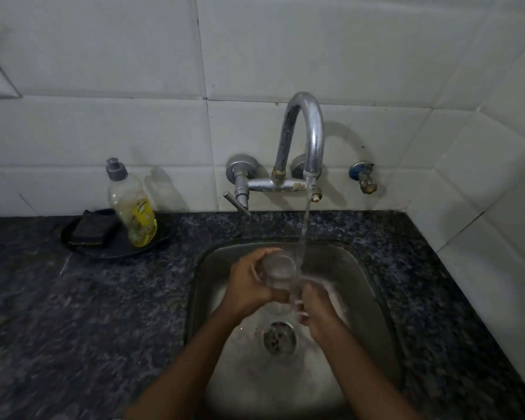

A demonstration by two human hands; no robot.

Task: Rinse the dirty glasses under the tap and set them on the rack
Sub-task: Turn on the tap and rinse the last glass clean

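A clear drinking glass is held over the steel sink, its mouth tilted up toward the tap. My left hand wraps around its left side. My right hand grips its lower right part with curled fingers. Water runs from the curved chrome tap in a thin stream that falls just to the right of the glass's rim. No rack is in view.
A dish soap bottle with yellow liquid stands on a black plate beside a dark scrub pad, on the dark granite counter. The sink drain lies below my hands. White tiled walls close the back and right.
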